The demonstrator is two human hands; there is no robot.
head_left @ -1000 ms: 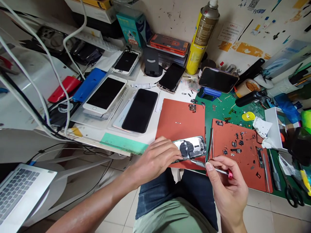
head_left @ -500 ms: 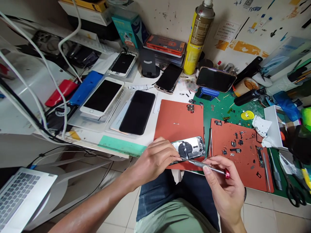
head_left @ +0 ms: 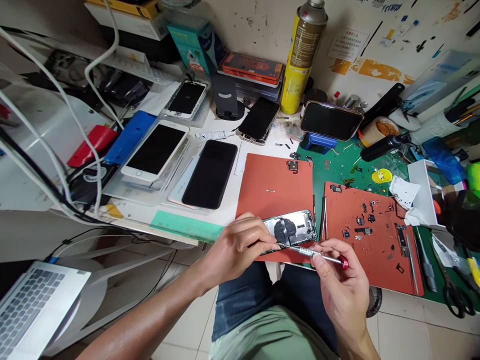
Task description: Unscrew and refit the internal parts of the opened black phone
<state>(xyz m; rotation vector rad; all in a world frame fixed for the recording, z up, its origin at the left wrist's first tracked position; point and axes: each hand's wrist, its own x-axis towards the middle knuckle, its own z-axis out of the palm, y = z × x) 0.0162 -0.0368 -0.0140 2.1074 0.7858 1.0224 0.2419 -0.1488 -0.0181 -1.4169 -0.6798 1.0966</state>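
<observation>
An opened phone housing (head_left: 300,226) lies at the front edge of the left red-brown mat (head_left: 277,175), its inside facing up. My left hand (head_left: 245,245) is closed over the housing's left end, its fingertips pinched at the tip of the screwdriver; whether they also grip the housing is hidden. In my right hand (head_left: 339,275) is a silver screwdriver (head_left: 307,252) with a red end cap, held nearly level between thumb and fingers. Its tip points left, at the housing's lower edge. A small silvery piece (head_left: 270,190) rests on the mat above the housing.
Small phone parts (head_left: 363,231) and tweezers are spread on the right mat (head_left: 345,200). Left of the mats lie a black phone (head_left: 210,174) and a white phone (head_left: 155,151). A yellow spray can (head_left: 303,57), a propped phone (head_left: 332,120) and scissors (head_left: 457,295) stand or lie around.
My right hand and the screwdriver's red end have shifted slightly left. The left hand keeps its pinch near the tip. The whole view has moved a little.
</observation>
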